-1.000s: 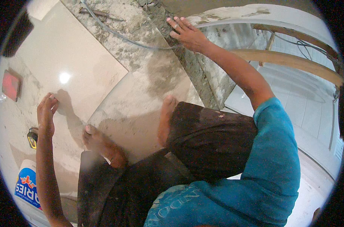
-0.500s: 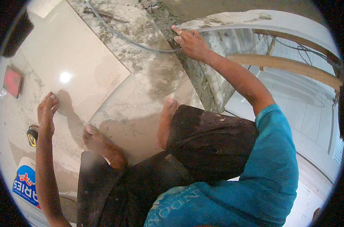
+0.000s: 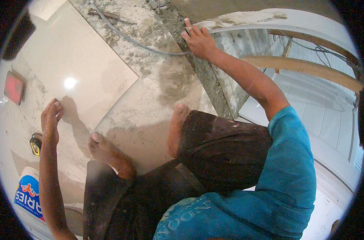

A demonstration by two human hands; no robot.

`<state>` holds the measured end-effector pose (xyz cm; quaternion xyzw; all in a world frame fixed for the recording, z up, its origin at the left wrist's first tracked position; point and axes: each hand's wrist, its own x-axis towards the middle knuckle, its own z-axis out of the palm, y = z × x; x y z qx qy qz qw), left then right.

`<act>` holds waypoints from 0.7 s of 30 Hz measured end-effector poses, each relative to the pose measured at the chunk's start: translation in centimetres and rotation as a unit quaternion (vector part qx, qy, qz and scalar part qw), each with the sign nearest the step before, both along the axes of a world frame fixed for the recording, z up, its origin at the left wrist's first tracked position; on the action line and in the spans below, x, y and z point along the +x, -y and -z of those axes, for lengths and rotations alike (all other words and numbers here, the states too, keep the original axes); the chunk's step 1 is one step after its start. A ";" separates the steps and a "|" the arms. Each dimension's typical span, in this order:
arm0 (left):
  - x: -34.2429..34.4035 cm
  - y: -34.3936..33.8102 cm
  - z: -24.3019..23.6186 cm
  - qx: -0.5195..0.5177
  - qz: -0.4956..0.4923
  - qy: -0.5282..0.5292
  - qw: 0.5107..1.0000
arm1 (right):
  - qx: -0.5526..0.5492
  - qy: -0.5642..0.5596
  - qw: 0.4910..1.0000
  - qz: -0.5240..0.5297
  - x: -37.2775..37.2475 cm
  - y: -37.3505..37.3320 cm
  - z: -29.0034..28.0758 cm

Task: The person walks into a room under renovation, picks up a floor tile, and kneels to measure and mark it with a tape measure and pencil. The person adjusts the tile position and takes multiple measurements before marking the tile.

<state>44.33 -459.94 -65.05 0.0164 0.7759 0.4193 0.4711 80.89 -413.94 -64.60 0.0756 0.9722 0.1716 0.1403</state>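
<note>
My right hand (image 3: 200,43) reaches to the strip of rough mortar (image 3: 208,78) beside a curved white edge (image 3: 246,20). Its index finger points away from me and the other fingers are bent but apart. A small dark spot shows between them, too small to name. A grey cable (image 3: 144,47) runs across the dusty floor and ends from sight near this wrist. My left hand (image 3: 51,120), fingers loosely curved and slightly apart, hovers over or touches the floor beside a large glossy cream tile (image 3: 82,60). I see nothing held in it.
A red block-like pad (image 3: 14,88) and a black and yellow tape measure (image 3: 36,144) lie at the left. Nearer stands a blue and white bucket (image 3: 28,192). A wooden beam (image 3: 306,68) and loose wires cross the right side. My bare feet rest on the dusty floor.
My right hand has shifted slightly away from me and to the left, its index finger now raised further. My left hand has barely moved.
</note>
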 end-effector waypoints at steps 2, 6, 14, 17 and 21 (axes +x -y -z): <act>0.0 -0.1 0.0 -0.003 0.004 0.000 1.000 | 0.011 -0.012 1.000 -0.015 0.0 -0.1 0.2; 0.0 -0.3 -0.1 0.001 0.003 0.003 1.000 | 0.038 -0.014 0.999 -0.024 0.3 -0.3 1.1; -0.2 -0.3 0.2 0.010 0.015 0.008 1.000 | 0.172 0.032 0.979 -0.101 2.2 -1.4 2.1; -0.3 -0.4 0.4 0.011 0.025 0.006 1.000 | 0.271 0.057 0.953 -0.127 3.3 -1.3 1.9; -0.3 -0.6 0.5 0.020 0.004 0.006 1.000 | 0.323 0.126 0.927 -0.141 3.9 0.8 0.8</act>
